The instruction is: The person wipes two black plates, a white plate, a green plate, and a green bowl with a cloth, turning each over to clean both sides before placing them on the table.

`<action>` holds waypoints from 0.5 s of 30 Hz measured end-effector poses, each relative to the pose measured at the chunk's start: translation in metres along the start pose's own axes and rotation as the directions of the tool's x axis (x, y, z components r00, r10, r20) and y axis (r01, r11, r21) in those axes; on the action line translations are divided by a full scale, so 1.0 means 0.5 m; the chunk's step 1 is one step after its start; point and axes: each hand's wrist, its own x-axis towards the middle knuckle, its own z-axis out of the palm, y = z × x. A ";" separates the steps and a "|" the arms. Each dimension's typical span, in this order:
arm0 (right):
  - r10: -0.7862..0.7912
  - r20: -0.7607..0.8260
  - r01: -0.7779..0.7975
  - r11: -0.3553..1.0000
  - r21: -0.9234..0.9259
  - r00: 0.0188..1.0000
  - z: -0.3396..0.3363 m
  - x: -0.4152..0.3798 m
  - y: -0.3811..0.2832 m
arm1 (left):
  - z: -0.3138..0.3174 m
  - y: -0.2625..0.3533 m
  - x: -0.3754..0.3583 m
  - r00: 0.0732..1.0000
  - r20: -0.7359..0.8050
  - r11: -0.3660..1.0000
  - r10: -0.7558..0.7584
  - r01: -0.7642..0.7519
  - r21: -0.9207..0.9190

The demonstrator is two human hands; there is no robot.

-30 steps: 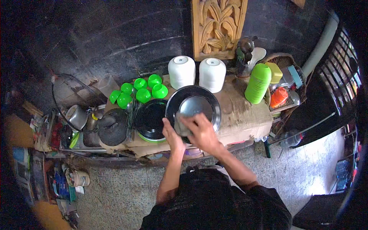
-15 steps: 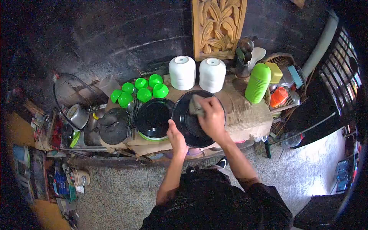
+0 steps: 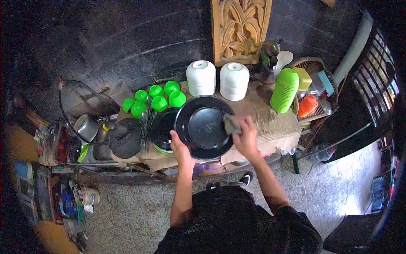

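A large black plate point(image 3: 206, 127) is tilted up above the cardboard-covered counter. My left hand point(image 3: 182, 151) holds its lower left edge, thumb up at the rim and the other fingers hidden beneath. At the plate's right rim, my right hand point(image 3: 246, 136) is closed on a grey-green cloth point(image 3: 232, 124). The held plate partly covers a stack of black plates point(image 3: 163, 131) to its left, with a green rim showing underneath. Behind it stand two stacks of white bowls point(image 3: 201, 78), upside down.
Several green cups point(image 3: 159, 103) and a dark round lid point(image 3: 125, 138) lie left. A pot point(image 3: 86, 128) stands by the sink. To the right are a green cup stack point(image 3: 284, 90), orange cups point(image 3: 308, 105) and a basket. A carved wooden panel point(image 3: 241, 31) leans behind.
The plate in my left hand has moved left, over part of the plate stack. My right hand and the cloth have gone from the plate's upper middle to its right rim.
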 end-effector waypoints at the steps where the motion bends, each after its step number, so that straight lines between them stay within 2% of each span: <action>1: 0.090 -0.105 -0.090 0.996 0.006 0.990 -0.005 0.017 0.006 | 0.003 -0.003 -0.008 0.996 0.081 1.000 -0.021 0.020 0.015; 2: 0.094 -0.110 -0.094 0.996 0.004 0.989 -0.008 0.034 0.007 | 0.005 -0.009 -0.015 0.986 0.163 0.999 -0.044 0.039 0.034; 3: 0.124 -0.124 -0.128 0.992 -0.021 0.984 -0.011 0.050 0.006 | 0.004 -0.024 -0.019 0.980 0.198 0.996 -0.015 -0.003 0.088; 4: 0.154 -0.139 -0.161 0.986 -0.047 0.978 -0.013 0.064 0.002 | 0.022 -0.028 -0.037 0.988 0.155 0.992 -0.003 -0.016 0.125; 6: 0.145 -0.116 -0.155 0.985 -0.075 0.983 -0.011 0.076 -0.020 | 0.005 -0.069 -0.017 0.938 0.337 0.957 0.086 -0.172 0.233; 7: 0.070 -0.081 -0.075 0.996 -0.056 0.994 -0.006 0.078 -0.032 | 0.006 -0.086 -0.017 0.962 0.269 0.943 0.053 -0.137 0.304; 8: -0.006 -0.046 0.005 0.999 -0.035 0.999 0.001 0.080 -0.045 | 0.001 -0.097 -0.014 0.944 0.325 0.937 0.063 -0.168 0.306; 11: -0.152 0.071 0.157 0.984 -0.079 0.986 0.023 0.062 -0.090 | 0.046 -0.074 -0.055 0.951 0.303 0.944 0.067 -0.158 0.290; 13: -0.202 0.145 0.210 0.977 -0.044 0.969 0.044 0.027 -0.107 | 0.049 -0.096 -0.031 0.944 0.322 0.993 0.079 -0.102 0.057; 14: -0.211 0.192 0.220 0.975 -0.030 0.959 0.049 0.007 -0.113 | 0.039 -0.096 -0.024 0.943 0.325 0.993 0.073 -0.097 0.060; 15: -0.207 0.191 0.217 0.976 -0.034 0.960 0.045 -0.008 -0.116 | 0.028 -0.086 -0.019 0.948 0.319 1.000 0.004 -0.005 0.002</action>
